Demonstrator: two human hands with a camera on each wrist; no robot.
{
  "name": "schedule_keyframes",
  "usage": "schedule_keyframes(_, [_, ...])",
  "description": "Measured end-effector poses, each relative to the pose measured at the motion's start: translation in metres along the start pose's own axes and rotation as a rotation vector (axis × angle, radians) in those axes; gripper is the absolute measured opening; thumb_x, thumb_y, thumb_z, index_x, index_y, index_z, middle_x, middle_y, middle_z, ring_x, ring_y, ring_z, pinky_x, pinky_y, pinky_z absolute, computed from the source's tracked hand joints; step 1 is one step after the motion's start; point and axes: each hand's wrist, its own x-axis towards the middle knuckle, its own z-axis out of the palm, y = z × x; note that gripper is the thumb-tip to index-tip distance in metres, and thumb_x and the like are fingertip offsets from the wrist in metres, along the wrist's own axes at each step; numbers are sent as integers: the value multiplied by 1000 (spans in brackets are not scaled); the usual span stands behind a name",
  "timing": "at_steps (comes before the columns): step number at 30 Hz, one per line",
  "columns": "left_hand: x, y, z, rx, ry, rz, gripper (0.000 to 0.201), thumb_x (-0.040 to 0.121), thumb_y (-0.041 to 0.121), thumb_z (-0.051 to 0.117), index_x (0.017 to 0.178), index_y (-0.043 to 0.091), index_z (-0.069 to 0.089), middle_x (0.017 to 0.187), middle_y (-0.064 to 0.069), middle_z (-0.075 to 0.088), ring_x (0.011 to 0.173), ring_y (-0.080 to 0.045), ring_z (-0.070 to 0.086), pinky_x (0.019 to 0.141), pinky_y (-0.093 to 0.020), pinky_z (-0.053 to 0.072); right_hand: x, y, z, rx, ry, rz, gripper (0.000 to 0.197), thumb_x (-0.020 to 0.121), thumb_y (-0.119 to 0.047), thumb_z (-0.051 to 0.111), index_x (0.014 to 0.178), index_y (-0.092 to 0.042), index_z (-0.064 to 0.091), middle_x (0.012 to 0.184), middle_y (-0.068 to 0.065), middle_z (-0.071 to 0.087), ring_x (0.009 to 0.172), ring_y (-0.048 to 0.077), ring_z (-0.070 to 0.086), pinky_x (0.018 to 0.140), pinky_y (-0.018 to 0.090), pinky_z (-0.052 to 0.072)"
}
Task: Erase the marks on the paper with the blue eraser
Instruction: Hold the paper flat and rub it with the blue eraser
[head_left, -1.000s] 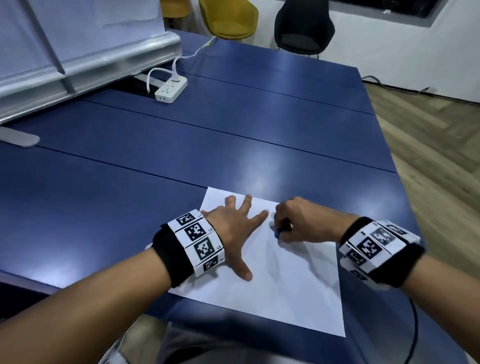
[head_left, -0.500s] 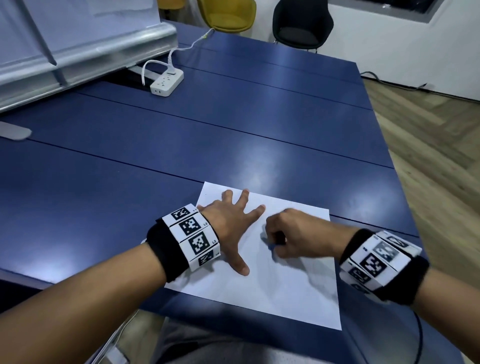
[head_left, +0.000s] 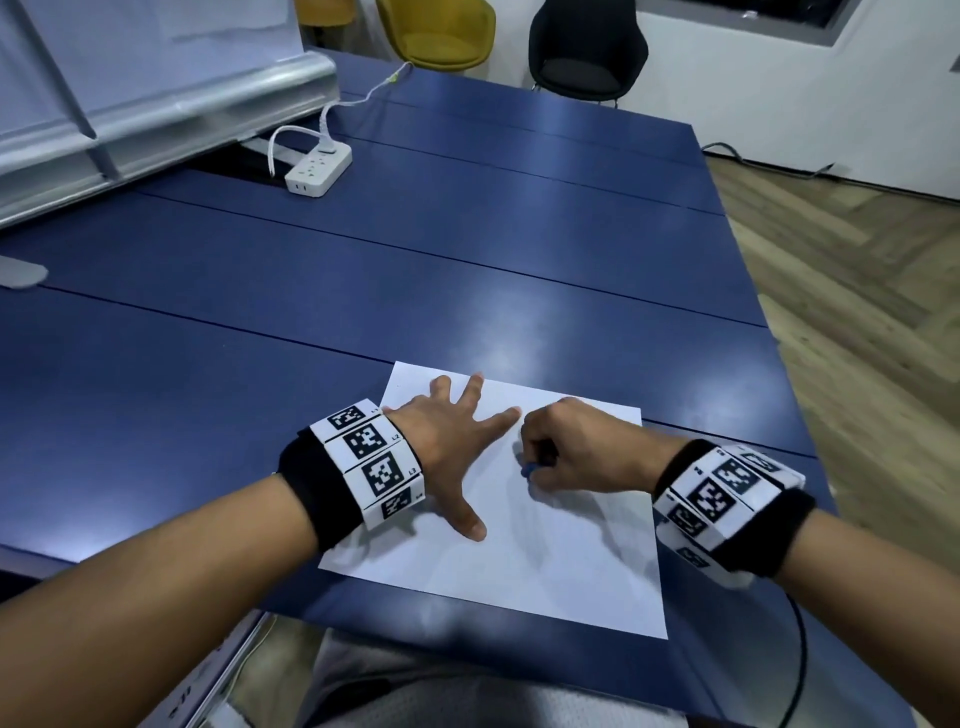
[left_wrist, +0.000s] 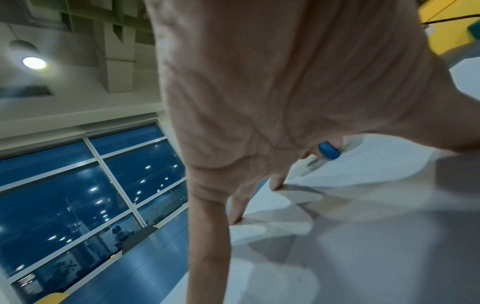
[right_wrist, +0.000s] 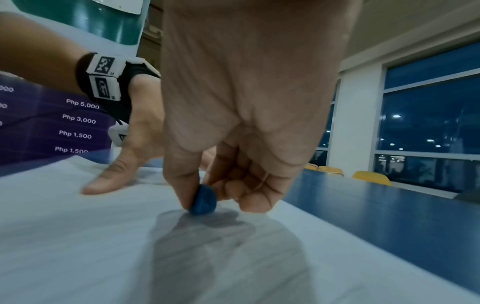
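A white sheet of paper lies on the blue table near its front edge. My left hand lies flat on the sheet's left part with fingers spread, pressing it down. My right hand pinches a small blue eraser between thumb and fingers, its tip touching the paper just right of my left index finger. In the right wrist view the eraser stands on the paper under my thumb. The left wrist view shows the eraser beyond my palm. I see no clear marks on the sheet.
A white power strip with its cable lies at the table's far left beside a grey board stand. A yellow chair and a black chair stand beyond the far edge. Wooden floor lies to the right.
My right hand with the eraser has slid a little leftward and toward me across the paper. The left hand stays flat on the sheet; the head view has shifted slightly.
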Motion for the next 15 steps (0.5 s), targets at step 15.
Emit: schedule_keyframes(15, [-16,3,3,-34,25,29,119,60,75,75,146,58,-6,151,5,-45,147,-43,-5,95,-67,42,-22,-15,23,42,-150,-91,11,80,-17,67,71,-13,63,68,-5,65,59,10,55,60,24,47])
